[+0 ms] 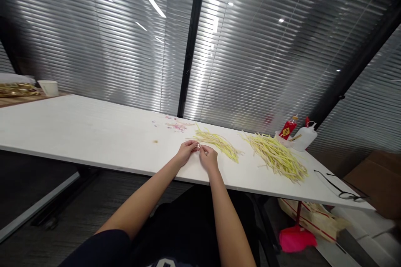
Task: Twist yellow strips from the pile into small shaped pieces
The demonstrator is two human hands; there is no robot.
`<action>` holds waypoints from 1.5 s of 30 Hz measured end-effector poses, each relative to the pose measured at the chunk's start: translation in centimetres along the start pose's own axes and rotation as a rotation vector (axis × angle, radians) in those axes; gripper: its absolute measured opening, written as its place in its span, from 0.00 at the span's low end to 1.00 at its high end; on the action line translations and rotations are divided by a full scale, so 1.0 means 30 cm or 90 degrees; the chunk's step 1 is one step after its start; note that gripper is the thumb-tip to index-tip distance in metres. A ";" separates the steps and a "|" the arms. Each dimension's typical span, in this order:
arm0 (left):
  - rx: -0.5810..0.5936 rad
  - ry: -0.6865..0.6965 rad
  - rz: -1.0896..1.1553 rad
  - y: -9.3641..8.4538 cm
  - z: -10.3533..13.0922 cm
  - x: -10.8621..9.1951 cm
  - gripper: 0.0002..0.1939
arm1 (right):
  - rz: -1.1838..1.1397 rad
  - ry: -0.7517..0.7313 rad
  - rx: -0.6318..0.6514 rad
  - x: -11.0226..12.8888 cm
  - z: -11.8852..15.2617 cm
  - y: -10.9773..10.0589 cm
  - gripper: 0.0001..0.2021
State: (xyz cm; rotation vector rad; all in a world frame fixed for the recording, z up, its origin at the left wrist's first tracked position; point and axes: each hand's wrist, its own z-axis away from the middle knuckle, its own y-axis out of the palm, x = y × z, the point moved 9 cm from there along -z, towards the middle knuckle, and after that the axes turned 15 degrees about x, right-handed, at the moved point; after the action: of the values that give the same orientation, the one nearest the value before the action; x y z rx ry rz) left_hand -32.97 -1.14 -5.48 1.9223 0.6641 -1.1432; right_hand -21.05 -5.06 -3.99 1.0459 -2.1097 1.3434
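My left hand (187, 150) and my right hand (208, 157) meet above the front part of the white table (125, 133). Both are closed, with thumbs and fingertips pinched together. Between the fingertips shows a small whitish piece (198, 145), too small to name. Just behind and right of my right hand lies a loose bunch of thin pale-yellow strands (221, 142). Farther right spreads a larger pile of the same strands (275, 156). Behind my hands, small pinkish scraps (178, 125) are scattered toward the back edge.
At the back right stand a red bottle (287, 128) and a white squeeze bottle (304, 137). Black-framed glasses (346, 195) rest at the right end. A white cup (49, 88) stands far left. Blinds (125, 50) hang behind the table; a cardboard box (376, 179) is at right.
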 end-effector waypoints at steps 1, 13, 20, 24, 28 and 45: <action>-0.006 0.002 0.000 -0.001 0.001 -0.002 0.16 | 0.015 0.007 0.000 -0.002 0.000 -0.001 0.11; 0.008 0.007 0.025 0.008 -0.001 -0.001 0.14 | 0.051 0.015 0.038 0.003 0.000 0.006 0.11; 0.009 0.016 0.015 0.004 0.003 0.003 0.14 | 0.040 0.014 0.047 0.010 0.002 0.010 0.12; 0.015 0.020 0.000 0.006 0.003 0.000 0.13 | 0.039 0.015 0.051 0.008 0.000 0.013 0.12; 0.016 0.009 0.015 0.004 0.002 0.005 0.13 | 0.036 0.026 0.057 0.005 0.002 0.013 0.12; -0.009 0.014 0.030 -0.005 0.003 0.008 0.13 | 0.091 0.057 0.050 0.021 0.006 0.003 0.12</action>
State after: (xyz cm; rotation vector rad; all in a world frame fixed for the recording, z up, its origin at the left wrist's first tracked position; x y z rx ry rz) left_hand -33.02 -1.13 -5.77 1.9318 0.6342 -1.0870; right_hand -21.50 -5.44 -3.69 0.8619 -2.1148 1.5235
